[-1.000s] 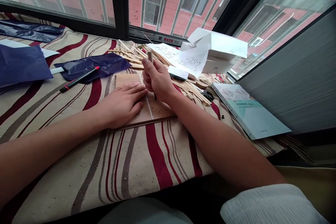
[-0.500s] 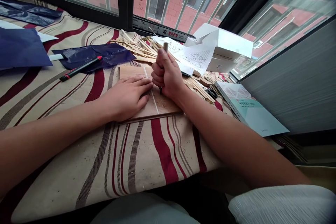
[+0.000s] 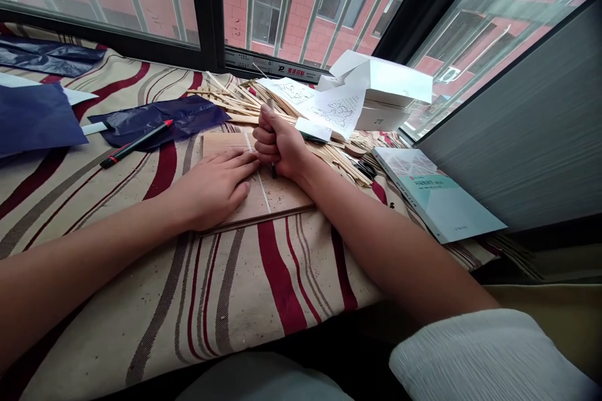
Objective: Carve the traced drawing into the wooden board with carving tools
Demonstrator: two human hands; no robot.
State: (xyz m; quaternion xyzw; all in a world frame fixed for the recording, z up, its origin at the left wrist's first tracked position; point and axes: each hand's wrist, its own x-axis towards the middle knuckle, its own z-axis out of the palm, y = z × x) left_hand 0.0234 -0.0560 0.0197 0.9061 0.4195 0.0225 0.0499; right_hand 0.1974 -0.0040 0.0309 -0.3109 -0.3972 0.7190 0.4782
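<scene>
My right hand (image 3: 281, 145) is closed in a fist round a slim rod-shaped tool (image 3: 270, 103). The tool stands nearly upright. Its top shows above the thumb, and its dark lower end meets a thin brown wooden board (image 3: 291, 194) just right of a pale strip (image 3: 260, 185) that crosses it. Most of the shaft is hidden in the fist. My left hand (image 3: 219, 188) lies flat on the left part of the board, fingers stretched toward the strip and close to the right fist. Small dark crumbs are scattered on the board near the tool.
Behind the board lie thin wooden sticks (image 3: 226, 97) and printed drawings (image 3: 333, 109) beside a white box (image 3: 395, 84). Scissors (image 3: 365, 168) and a book (image 3: 437, 194) are on the right. A black-and-red marker (image 3: 136, 144) rests by dark blue sheets (image 3: 164, 119) on the striped cloth (image 3: 155, 301).
The whole view has shifted a little. My right fist and the top of the tool have tipped lower and to the left. My left hand stays in place on the board.
</scene>
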